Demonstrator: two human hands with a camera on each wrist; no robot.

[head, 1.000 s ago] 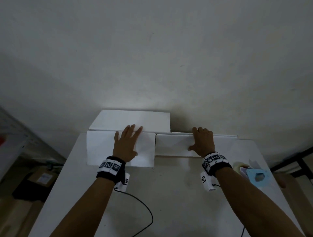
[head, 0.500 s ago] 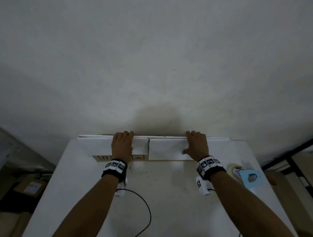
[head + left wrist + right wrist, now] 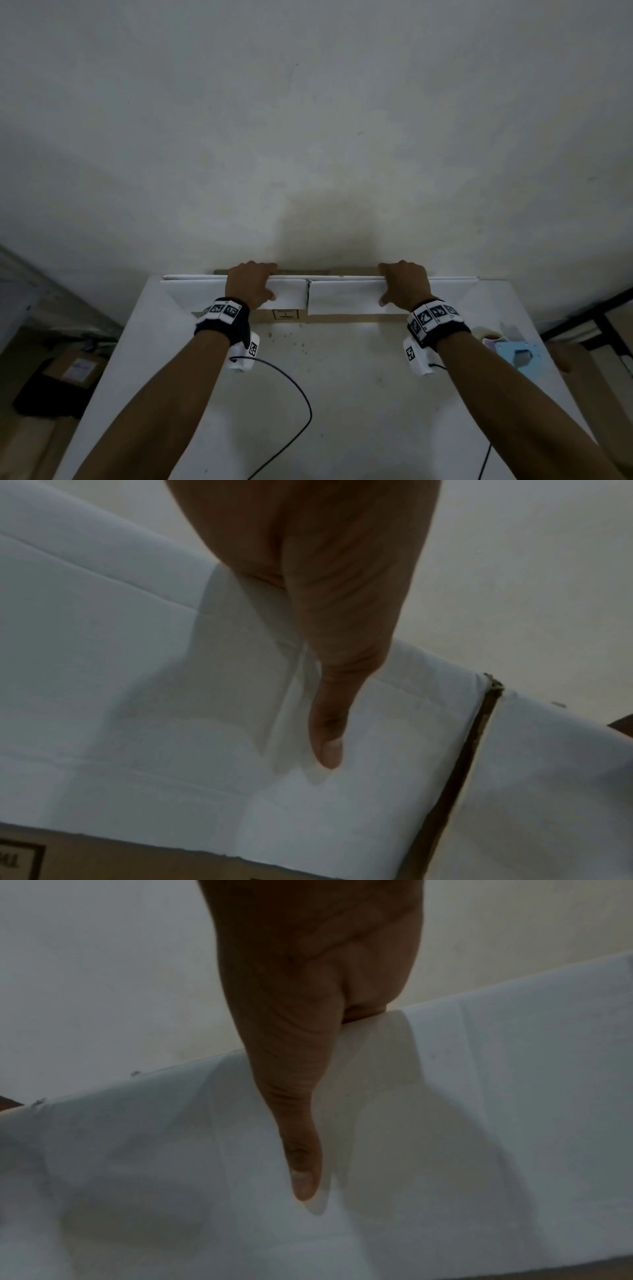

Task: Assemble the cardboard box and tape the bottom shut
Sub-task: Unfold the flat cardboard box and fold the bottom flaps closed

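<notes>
Both hands are gripping the cardboard box [image 3: 342, 296], which is lying along the far edge of the tabletop [image 3: 342, 394] against the wall [image 3: 308, 137]. Left hand [image 3: 251, 286] is curling its fingers over the box's far top edge while its thumb [image 3: 327, 739] is pressing flat on the white flap [image 3: 171, 723] facing the person. Right hand [image 3: 404, 286] is doing likewise on the neighbouring white flap [image 3: 479, 1123], its fingers hooking over the top edge and its thumb [image 3: 301, 1164] lying on the white face. A narrow slit [image 3: 476, 750] is separating the two flaps between the hands, and brown cardboard is showing below them. Near the right edge of the tabletop a tape roll [image 3: 488, 337] is sitting just beside a light blue tape dispenser [image 3: 517, 354]. A black cable [image 3: 301, 394] is trailing across the tabletop from the left wrist.
</notes>
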